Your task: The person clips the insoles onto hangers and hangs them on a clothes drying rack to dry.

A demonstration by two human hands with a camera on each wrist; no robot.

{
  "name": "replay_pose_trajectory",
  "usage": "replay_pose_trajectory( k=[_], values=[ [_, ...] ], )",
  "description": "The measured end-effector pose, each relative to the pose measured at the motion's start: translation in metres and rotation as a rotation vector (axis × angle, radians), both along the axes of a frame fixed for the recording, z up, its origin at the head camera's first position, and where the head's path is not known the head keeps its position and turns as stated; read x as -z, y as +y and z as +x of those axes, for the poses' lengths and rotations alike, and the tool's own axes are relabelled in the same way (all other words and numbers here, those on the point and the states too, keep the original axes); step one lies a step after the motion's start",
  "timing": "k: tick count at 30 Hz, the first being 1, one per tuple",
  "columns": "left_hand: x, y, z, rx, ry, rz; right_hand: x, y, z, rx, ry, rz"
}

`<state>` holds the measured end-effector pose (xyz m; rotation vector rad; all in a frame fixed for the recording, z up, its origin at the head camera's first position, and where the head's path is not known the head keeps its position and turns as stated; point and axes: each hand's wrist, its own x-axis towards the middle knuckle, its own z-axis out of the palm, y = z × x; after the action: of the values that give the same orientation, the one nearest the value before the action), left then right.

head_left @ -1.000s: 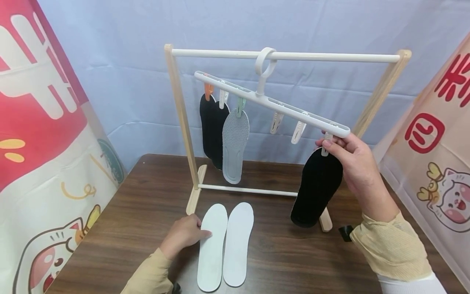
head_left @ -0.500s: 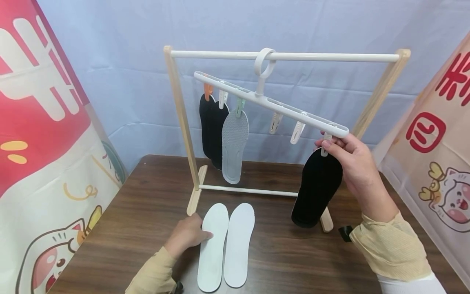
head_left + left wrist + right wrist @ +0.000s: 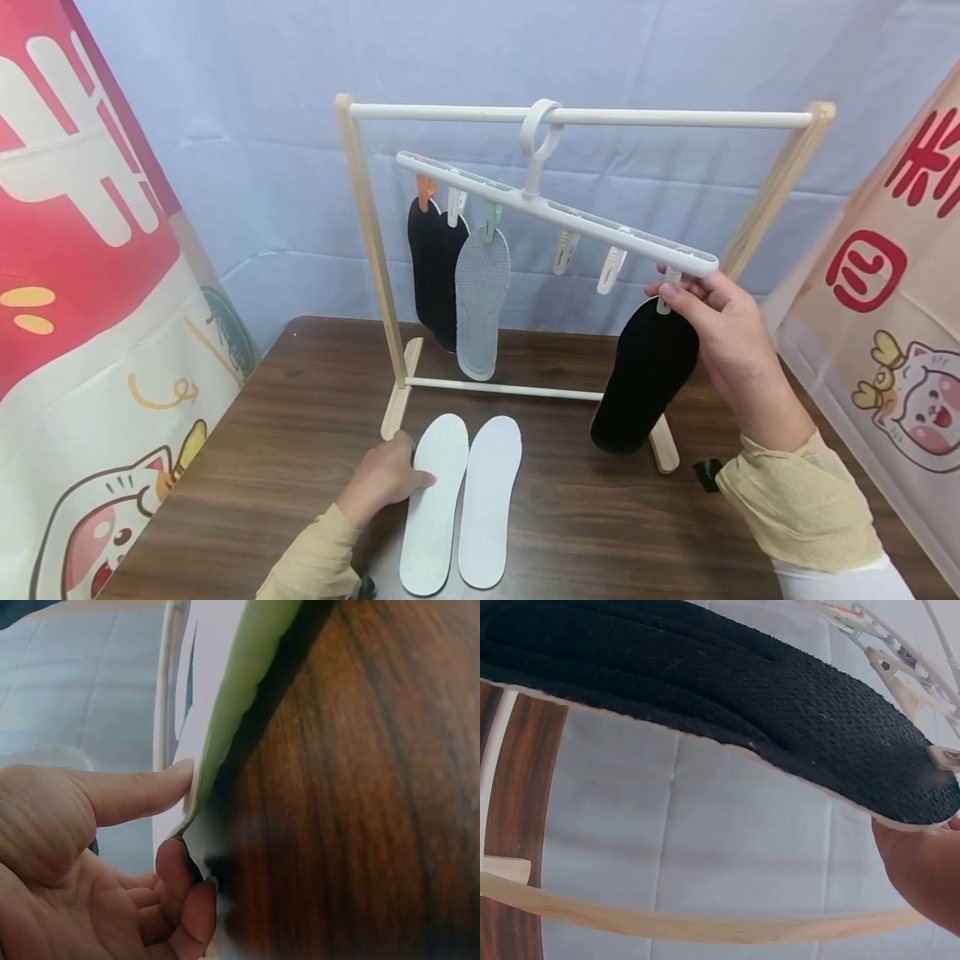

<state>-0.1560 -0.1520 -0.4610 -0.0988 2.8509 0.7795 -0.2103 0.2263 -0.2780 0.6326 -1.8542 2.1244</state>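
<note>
At the right end of a white clip hanger, my right hand pinches a white clothespin. From that clothespin hangs a black insole, its lower end swung left; the right wrist view shows the same black insole close up. My left hand pinches the edge of a white insole on the table, thumb on top. In the left wrist view the white insole has its edge between thumb and curled fingers. A second white insole lies just beside it.
The hanger hooks over the top bar of a wooden-legged rack, its right side lower. Orange, white and green clips on the left hold black insoles and a grey insole. Two white clips hang without insoles. Printed cloths flank the table.
The hanger tilts slightly less: its left end has dropped a little and its right end risen. The black insole's lower end has shifted slightly up and left. The left hand has barely moved.
</note>
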Motion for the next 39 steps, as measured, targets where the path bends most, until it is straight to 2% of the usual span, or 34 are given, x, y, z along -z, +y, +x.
replay_pose_trajectory(
  k=[6,12,17,22,33,39],
  values=[
    [0.000,-0.001,-0.001,0.027,0.008,0.010,-0.001,0.001,0.000,0.014,0.003,-0.015],
    [-0.003,-0.001,0.000,0.043,0.011,0.024,-0.003,0.003,0.002,0.035,-0.052,-0.023],
    [-0.006,-0.002,0.002,0.051,0.005,0.070,-0.003,0.005,0.003,0.084,-0.074,0.004],
    [-0.008,-0.003,0.003,0.059,0.006,0.128,-0.002,0.008,0.004,0.097,-0.095,0.017],
    [-0.013,-0.006,0.004,0.048,0.041,0.219,-0.002,0.009,0.007,0.095,-0.085,0.033],
    [-0.016,-0.007,0.005,0.053,0.062,0.234,-0.001,0.010,0.009,0.110,-0.043,0.036]
  ],
)
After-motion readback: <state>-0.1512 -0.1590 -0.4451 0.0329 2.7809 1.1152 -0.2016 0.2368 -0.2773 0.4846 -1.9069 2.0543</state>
